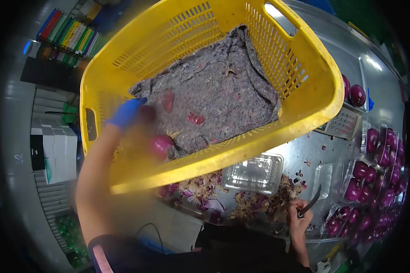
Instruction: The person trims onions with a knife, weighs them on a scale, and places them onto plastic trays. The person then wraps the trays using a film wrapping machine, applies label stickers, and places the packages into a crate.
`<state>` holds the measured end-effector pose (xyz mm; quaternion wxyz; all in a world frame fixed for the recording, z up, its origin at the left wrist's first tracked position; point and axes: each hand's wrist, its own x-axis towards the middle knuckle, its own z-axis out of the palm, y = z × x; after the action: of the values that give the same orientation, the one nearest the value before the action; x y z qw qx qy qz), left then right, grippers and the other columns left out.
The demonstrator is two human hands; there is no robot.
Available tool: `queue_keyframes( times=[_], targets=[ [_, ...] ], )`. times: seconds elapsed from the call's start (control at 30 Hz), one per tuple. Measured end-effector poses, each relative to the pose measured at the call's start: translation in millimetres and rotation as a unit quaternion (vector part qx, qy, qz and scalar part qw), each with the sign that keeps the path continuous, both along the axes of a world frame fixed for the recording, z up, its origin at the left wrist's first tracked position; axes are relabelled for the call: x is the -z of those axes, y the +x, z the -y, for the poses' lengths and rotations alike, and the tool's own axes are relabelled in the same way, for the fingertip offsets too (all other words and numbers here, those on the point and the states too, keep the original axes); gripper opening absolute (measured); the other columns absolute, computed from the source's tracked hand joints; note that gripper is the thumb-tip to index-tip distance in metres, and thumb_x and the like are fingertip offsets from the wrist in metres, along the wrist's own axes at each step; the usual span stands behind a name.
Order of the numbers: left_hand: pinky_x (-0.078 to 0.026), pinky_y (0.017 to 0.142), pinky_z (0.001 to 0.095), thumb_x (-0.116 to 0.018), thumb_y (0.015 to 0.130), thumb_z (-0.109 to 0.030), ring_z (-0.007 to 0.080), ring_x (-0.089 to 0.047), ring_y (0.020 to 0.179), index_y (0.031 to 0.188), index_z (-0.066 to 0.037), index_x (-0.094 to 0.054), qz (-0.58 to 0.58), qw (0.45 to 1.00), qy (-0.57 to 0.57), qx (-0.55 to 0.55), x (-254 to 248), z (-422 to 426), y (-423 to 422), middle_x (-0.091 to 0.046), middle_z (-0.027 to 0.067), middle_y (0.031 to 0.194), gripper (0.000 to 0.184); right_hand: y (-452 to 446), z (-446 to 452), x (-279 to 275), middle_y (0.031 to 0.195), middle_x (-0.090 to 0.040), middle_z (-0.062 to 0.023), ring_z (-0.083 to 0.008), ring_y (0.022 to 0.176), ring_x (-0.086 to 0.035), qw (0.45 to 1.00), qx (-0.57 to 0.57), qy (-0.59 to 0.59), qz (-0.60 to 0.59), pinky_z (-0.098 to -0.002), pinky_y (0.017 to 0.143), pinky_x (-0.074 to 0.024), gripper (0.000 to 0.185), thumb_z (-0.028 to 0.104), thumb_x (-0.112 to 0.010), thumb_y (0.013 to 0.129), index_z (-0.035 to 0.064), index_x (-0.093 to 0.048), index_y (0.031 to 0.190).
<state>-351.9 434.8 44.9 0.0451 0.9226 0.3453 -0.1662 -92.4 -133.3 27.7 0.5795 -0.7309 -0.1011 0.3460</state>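
My left hand (125,113), in a blue glove, reaches into a large yellow plastic basket (223,159). Motion smears its fingers, and a dark red blur right beside them looks like an onion; whether it is gripped I cannot tell. Just below, a red onion (161,146) rests at the basket's near left side. A grey felt-like cloth (205,91) lines the basket, with scraps of red onion skin (196,118) on it. Bare, my right hand (297,218) is closed around a knife (311,202) with a dark blade, over the metal table.
A clear plastic tray (254,174) stands on the metal table (300,157) among onion roots and peelings (264,204). Trays of red onions (362,191) fill the right side. A scale (344,122) sits behind, with loose onions (357,95) near it. White boxes (61,152) are at the left.
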Motion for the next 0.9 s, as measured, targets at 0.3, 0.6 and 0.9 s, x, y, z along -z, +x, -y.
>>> queue_keyframes(
  times=[0.3,0.6,0.9],
  targets=[
    [-0.041,0.101,0.04,-0.072,0.065,-0.006,0.0392,-0.05,0.112,0.14,-0.006,-0.037,-0.008,0.999,-0.024,0.026,0,32,35,-0.05,0.0234,0.12,0.083,-12,-19,-12,0.075,-0.065,-0.006,-0.011,0.067,-0.06,0.986,-0.059,-0.074,0.136,-0.0259,0.063,-0.0486,0.012,-0.002,-0.063,0.082,-0.003,-0.064,0.094],
    [-0.038,0.106,0.0371,-0.075,0.061,-0.011,0.0266,-0.049,0.122,0.134,-0.006,-0.045,0.511,0.849,-0.071,0.113,-169,148,147,-0.05,0.0132,0.134,0.079,5,-12,-50,0.076,-0.065,-0.0102,-0.0177,0.065,-0.065,0.969,-0.169,-0.025,0.178,-0.0287,0.059,-0.0494,0.024,0.01,-0.07,0.081,0.0009,-0.065,0.102],
    [-0.041,0.102,0.0357,-0.083,0.057,-0.017,0.023,-0.052,0.118,0.14,-0.003,-0.04,0.256,0.77,-0.577,0.097,-126,347,153,-0.054,0.0123,0.126,0.094,9,41,-100,0.079,-0.061,-0.0045,-0.0288,0.062,-0.061,0.883,-0.283,0.064,0.368,-0.0398,0.052,-0.0441,0.042,0.05,-0.066,0.079,0.0124,-0.059,0.097]
  ],
)
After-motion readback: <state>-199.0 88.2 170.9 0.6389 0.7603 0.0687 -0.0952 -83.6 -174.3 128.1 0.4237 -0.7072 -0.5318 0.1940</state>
